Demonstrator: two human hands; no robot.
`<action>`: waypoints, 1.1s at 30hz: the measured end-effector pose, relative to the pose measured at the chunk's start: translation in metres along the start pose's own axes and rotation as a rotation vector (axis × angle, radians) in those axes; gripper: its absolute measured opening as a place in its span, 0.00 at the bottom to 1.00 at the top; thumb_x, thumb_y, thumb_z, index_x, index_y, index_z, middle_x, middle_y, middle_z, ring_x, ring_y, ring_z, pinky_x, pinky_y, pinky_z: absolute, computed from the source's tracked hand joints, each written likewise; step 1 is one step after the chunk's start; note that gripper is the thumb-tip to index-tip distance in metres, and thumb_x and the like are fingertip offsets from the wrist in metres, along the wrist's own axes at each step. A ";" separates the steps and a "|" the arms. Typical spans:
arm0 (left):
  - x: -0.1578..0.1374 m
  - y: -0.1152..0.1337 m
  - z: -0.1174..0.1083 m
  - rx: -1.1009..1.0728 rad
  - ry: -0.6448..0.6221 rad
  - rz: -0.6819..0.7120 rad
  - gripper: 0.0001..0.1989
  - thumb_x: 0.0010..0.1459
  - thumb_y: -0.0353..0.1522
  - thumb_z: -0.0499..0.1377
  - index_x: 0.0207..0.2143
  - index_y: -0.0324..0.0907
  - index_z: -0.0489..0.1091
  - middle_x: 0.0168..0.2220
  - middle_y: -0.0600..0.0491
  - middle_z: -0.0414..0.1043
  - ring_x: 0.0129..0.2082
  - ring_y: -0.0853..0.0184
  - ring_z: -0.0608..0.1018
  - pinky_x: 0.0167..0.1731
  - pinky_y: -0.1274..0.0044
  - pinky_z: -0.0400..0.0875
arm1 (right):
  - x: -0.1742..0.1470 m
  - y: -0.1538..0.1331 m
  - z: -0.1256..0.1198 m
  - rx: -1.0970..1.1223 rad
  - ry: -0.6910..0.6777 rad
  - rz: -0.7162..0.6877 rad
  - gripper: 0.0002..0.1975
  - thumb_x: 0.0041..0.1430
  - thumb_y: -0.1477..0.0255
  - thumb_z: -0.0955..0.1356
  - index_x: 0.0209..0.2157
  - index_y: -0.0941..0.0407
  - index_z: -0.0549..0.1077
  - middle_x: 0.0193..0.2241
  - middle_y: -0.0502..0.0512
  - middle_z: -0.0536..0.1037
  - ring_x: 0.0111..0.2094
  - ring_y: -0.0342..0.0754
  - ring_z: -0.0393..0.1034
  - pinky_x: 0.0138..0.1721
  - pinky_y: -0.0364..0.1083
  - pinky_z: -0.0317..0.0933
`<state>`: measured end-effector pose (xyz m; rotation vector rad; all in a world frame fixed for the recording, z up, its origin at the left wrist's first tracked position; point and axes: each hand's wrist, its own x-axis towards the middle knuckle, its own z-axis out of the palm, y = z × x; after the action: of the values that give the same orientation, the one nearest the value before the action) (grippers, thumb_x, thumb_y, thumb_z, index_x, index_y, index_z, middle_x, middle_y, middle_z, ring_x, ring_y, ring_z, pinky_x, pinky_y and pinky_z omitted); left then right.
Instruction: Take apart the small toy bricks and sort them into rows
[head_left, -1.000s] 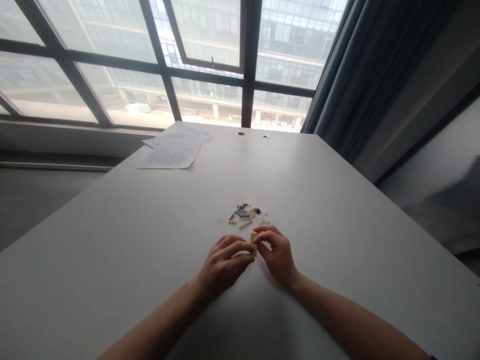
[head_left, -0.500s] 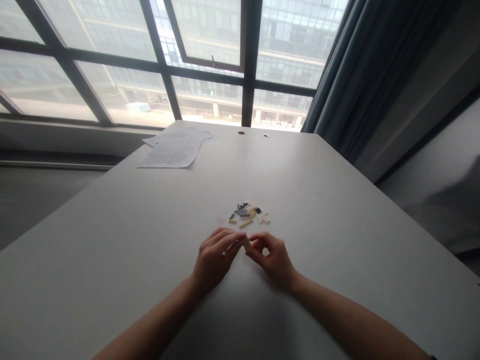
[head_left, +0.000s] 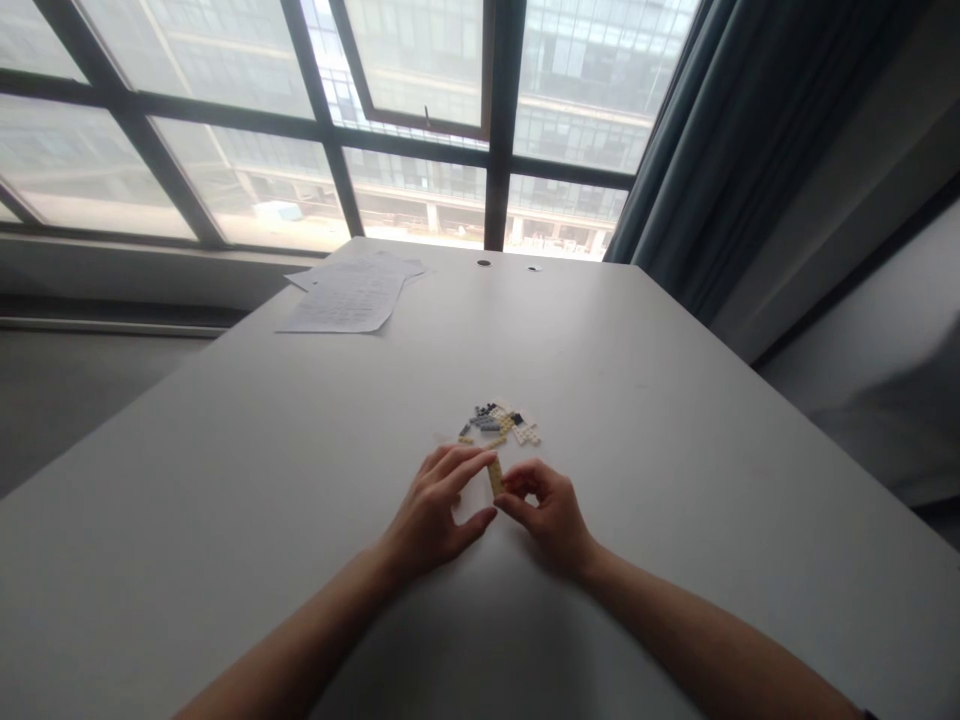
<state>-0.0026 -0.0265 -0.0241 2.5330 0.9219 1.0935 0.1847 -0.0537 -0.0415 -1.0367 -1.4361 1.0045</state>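
A narrow tan toy brick [head_left: 496,475] is held upright by my right hand [head_left: 551,510], its thumb and index finger pinched on the lower right side. My left hand [head_left: 431,505] is spread open on the brick's other side. Its index fingertip touches the brick's top end, while the thumb is stretched out near the lower end, and whether it touches cannot be told. A small tan piece [head_left: 457,499] shows partly beneath the left palm. Just beyond the hands lies a loose pile of grey, black, tan and white building bricks [head_left: 490,424].
The white table [head_left: 660,450] stretches away to a window [head_left: 420,190]. Printed papers [head_left: 349,300] lie at its far left, and two round holes [head_left: 484,263] sit near the far edge. A dark curtain [head_left: 675,170] hangs at the right.
My left thumb has moved down and away from the index finger, opening the hand. More of the tan brick shows now, standing more upright in my right hand's pinch.
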 end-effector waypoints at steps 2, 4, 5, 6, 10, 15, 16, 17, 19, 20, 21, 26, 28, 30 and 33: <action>0.000 0.000 0.002 0.026 0.024 0.008 0.25 0.53 0.34 0.63 0.53 0.42 0.64 0.48 0.45 0.70 0.50 0.57 0.69 0.50 0.65 0.67 | 0.000 -0.001 0.000 -0.011 -0.020 -0.017 0.07 0.51 0.71 0.72 0.34 0.55 0.72 0.26 0.49 0.76 0.28 0.42 0.69 0.33 0.42 0.64; 0.001 0.000 0.003 0.043 0.060 0.006 0.22 0.54 0.35 0.64 0.51 0.42 0.65 0.46 0.46 0.71 0.49 0.59 0.70 0.49 0.66 0.67 | -0.001 -0.002 0.000 -0.026 -0.044 -0.033 0.06 0.53 0.72 0.71 0.34 0.56 0.73 0.27 0.49 0.76 0.29 0.43 0.69 0.33 0.42 0.64; 0.002 0.000 0.002 0.051 0.072 0.010 0.21 0.54 0.35 0.63 0.50 0.42 0.66 0.45 0.46 0.72 0.48 0.59 0.71 0.49 0.67 0.67 | -0.001 -0.002 0.000 -0.032 -0.057 -0.040 0.05 0.55 0.72 0.70 0.35 0.56 0.73 0.28 0.50 0.77 0.29 0.43 0.70 0.34 0.43 0.64; 0.002 -0.001 0.001 0.062 0.074 0.020 0.20 0.54 0.35 0.63 0.49 0.42 0.66 0.45 0.46 0.72 0.47 0.60 0.71 0.48 0.68 0.67 | -0.002 -0.003 0.000 -0.034 -0.070 -0.047 0.04 0.56 0.71 0.69 0.35 0.56 0.73 0.29 0.50 0.77 0.30 0.44 0.70 0.34 0.43 0.64; 0.004 -0.015 -0.019 0.160 0.033 0.060 0.20 0.54 0.36 0.62 0.49 0.42 0.67 0.44 0.48 0.73 0.46 0.61 0.72 0.47 0.68 0.66 | 0.000 -0.005 -0.001 -0.118 -0.123 -0.078 0.11 0.59 0.73 0.67 0.44 0.54 0.72 0.33 0.52 0.79 0.34 0.45 0.72 0.39 0.46 0.65; -0.006 -0.051 -0.045 0.239 -0.158 -0.040 0.19 0.53 0.39 0.63 0.47 0.43 0.69 0.45 0.48 0.73 0.48 0.59 0.71 0.49 0.66 0.64 | 0.014 -0.006 0.006 -0.525 -0.172 -0.158 0.20 0.53 0.72 0.71 0.49 0.55 0.71 0.43 0.57 0.75 0.45 0.51 0.67 0.49 0.52 0.61; -0.008 -0.057 -0.047 0.238 -0.207 -0.060 0.19 0.53 0.40 0.63 0.46 0.44 0.70 0.46 0.48 0.72 0.49 0.58 0.70 0.49 0.65 0.64 | 0.018 -0.006 0.009 -0.592 -0.199 -0.158 0.21 0.52 0.70 0.72 0.49 0.56 0.71 0.44 0.59 0.74 0.47 0.53 0.65 0.50 0.53 0.60; -0.011 -0.061 -0.047 0.235 -0.246 -0.082 0.19 0.52 0.40 0.62 0.45 0.44 0.70 0.47 0.48 0.72 0.50 0.58 0.70 0.50 0.65 0.64 | 0.021 -0.005 0.014 -0.647 -0.225 -0.155 0.23 0.51 0.68 0.73 0.50 0.56 0.71 0.44 0.59 0.73 0.48 0.54 0.64 0.51 0.54 0.59; -0.015 -0.066 -0.045 0.218 -0.293 -0.113 0.19 0.52 0.41 0.62 0.45 0.45 0.71 0.49 0.48 0.71 0.52 0.56 0.68 0.52 0.64 0.63 | 0.025 -0.005 0.022 -0.737 -0.267 -0.151 0.25 0.51 0.64 0.73 0.50 0.56 0.71 0.44 0.59 0.71 0.48 0.55 0.63 0.52 0.55 0.58; -0.017 -0.067 -0.043 0.209 -0.301 -0.121 0.19 0.52 0.42 0.62 0.46 0.45 0.71 0.50 0.48 0.70 0.54 0.56 0.67 0.53 0.64 0.62 | 0.026 -0.005 0.026 -0.770 -0.280 -0.151 0.24 0.51 0.63 0.73 0.50 0.55 0.71 0.44 0.59 0.71 0.48 0.55 0.63 0.51 0.55 0.58; -0.018 -0.067 -0.041 0.201 -0.307 -0.125 0.20 0.52 0.43 0.62 0.46 0.46 0.71 0.51 0.48 0.70 0.55 0.55 0.66 0.54 0.63 0.61 | 0.026 -0.005 0.028 -0.796 -0.289 -0.155 0.23 0.52 0.63 0.72 0.49 0.54 0.72 0.43 0.58 0.71 0.47 0.54 0.63 0.51 0.54 0.58; -0.017 -0.062 -0.037 0.189 -0.345 -0.138 0.21 0.52 0.43 0.61 0.49 0.49 0.71 0.55 0.49 0.67 0.59 0.53 0.63 0.56 0.60 0.58 | 0.022 -0.005 0.014 -0.845 -0.300 -0.158 0.17 0.54 0.66 0.71 0.46 0.53 0.73 0.42 0.57 0.70 0.46 0.52 0.63 0.50 0.53 0.57; -0.016 -0.057 -0.035 0.189 -0.363 -0.141 0.22 0.52 0.43 0.61 0.49 0.49 0.71 0.55 0.49 0.67 0.59 0.52 0.62 0.56 0.60 0.57 | 0.019 -0.004 -0.002 -0.854 -0.285 -0.131 0.17 0.54 0.67 0.71 0.46 0.53 0.73 0.42 0.57 0.70 0.46 0.52 0.63 0.50 0.53 0.57; -0.014 -0.052 -0.032 0.187 -0.376 -0.132 0.22 0.52 0.43 0.61 0.50 0.49 0.70 0.55 0.49 0.66 0.60 0.52 0.62 0.57 0.60 0.57 | 0.017 -0.003 -0.018 -0.861 -0.267 -0.108 0.16 0.53 0.68 0.71 0.45 0.53 0.73 0.42 0.57 0.70 0.46 0.52 0.62 0.50 0.53 0.57; -0.013 -0.046 -0.027 0.182 -0.388 -0.108 0.22 0.53 0.43 0.61 0.51 0.49 0.69 0.56 0.50 0.66 0.60 0.53 0.61 0.57 0.61 0.56 | 0.013 -0.002 -0.034 -0.859 -0.259 -0.097 0.16 0.52 0.69 0.71 0.45 0.53 0.73 0.41 0.56 0.70 0.45 0.52 0.62 0.50 0.52 0.57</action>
<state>-0.0498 -0.0003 -0.0327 2.6636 1.0688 0.4786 0.2171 -0.0404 -0.0330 -1.4449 -2.1941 0.4334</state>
